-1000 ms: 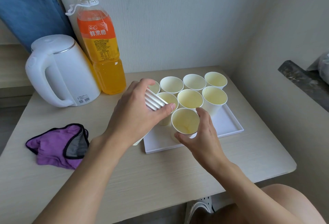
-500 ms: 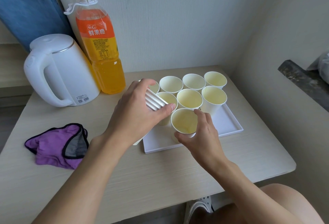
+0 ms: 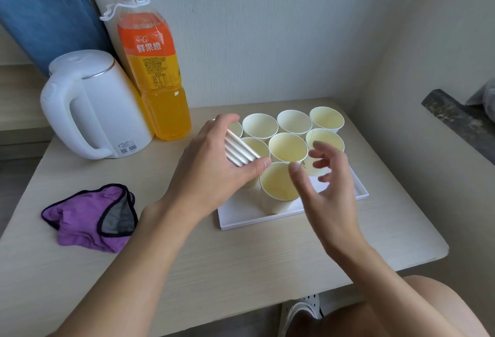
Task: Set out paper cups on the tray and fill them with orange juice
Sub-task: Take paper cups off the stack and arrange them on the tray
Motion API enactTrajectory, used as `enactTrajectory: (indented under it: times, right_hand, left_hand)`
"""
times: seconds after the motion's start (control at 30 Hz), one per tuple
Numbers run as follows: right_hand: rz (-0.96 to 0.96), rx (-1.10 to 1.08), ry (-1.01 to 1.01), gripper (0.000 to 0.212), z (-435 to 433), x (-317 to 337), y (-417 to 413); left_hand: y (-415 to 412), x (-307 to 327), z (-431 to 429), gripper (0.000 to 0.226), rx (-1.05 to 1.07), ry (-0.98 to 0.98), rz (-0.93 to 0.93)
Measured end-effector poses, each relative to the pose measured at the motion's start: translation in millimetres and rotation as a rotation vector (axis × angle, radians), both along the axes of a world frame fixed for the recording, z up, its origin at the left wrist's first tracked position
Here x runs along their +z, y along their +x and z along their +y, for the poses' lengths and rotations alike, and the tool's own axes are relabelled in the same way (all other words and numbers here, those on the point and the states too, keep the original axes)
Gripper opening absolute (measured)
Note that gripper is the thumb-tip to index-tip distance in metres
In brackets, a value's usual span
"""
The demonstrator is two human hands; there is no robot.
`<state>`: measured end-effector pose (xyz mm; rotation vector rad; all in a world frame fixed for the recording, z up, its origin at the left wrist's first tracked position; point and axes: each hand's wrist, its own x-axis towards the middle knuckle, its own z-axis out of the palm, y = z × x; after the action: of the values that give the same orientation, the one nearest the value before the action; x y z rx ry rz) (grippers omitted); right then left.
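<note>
Paper cups point(image 3: 288, 148) stand upright in rows on the white tray point(image 3: 241, 219), eight in view: four along the tray's far edge, three in the middle row, and one front cup point(image 3: 278, 184) alone toward the tray's near edge. Cup interiors look pale yellow; whether they contain liquid cannot be told. Over the tray's left side, the left hand point(image 3: 214, 173) grips a tilted stack of cups point(image 3: 241, 152), nested, with the thumb under the rims and the fingers curled over the top; this hand hides part of the two leftmost cups. Over the tray's right half, the right hand point(image 3: 329, 192) hovers just beside the front cup with fingers spread, loosely bent and holding nothing; blur prevents telling whether the thumb touches the rim. Behind and left of the tray, the orange juice bottle point(image 3: 152, 69) stands upright and capped, just beside a white kettle point(image 3: 93, 103). Well left of the tray, a purple cloth point(image 3: 88, 219) lies crumpled on the table point(image 3: 241, 269)
</note>
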<state>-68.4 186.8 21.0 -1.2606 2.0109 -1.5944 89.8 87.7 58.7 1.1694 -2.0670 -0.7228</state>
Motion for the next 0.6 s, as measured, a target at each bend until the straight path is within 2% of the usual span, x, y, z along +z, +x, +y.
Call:
enactTrajectory:
  times: [0.07, 0.2, 0.3, 0.43, 0.6]
  right_hand:
    - [-0.160, 0.134, -0.072, 0.043, -0.8, 10.9, 5.2]
    - [-0.367, 0.354, -0.021, 0.048, -5.5, 13.5, 17.0]
    - [-0.452, 0.324, -0.083, 0.042, -6.0, 16.2, 17.6]
    - [-0.428, 0.240, -0.144, 0.035, -4.5, 17.2, 18.2]
    - [-0.429, 0.178, -0.205, 0.050, -4.2, 17.3, 19.8]
  left_hand:
    - [-4.7, 2.0, 5.6, 0.091, -0.044, -0.025, 0.004]
    - [-13.8, 0.6, 16.5, 0.098, -0.161, -0.110, -0.005]
    - [-13.2, 0.5, 15.9, 0.099, -0.167, -0.112, 0.038]
    - [-14.5, 1.6, 16.3, 0.100, -0.184, -0.082, 0.063]
    - [-15.2, 5.4, 16.0, 0.106, -0.197, -0.048, 0.101]
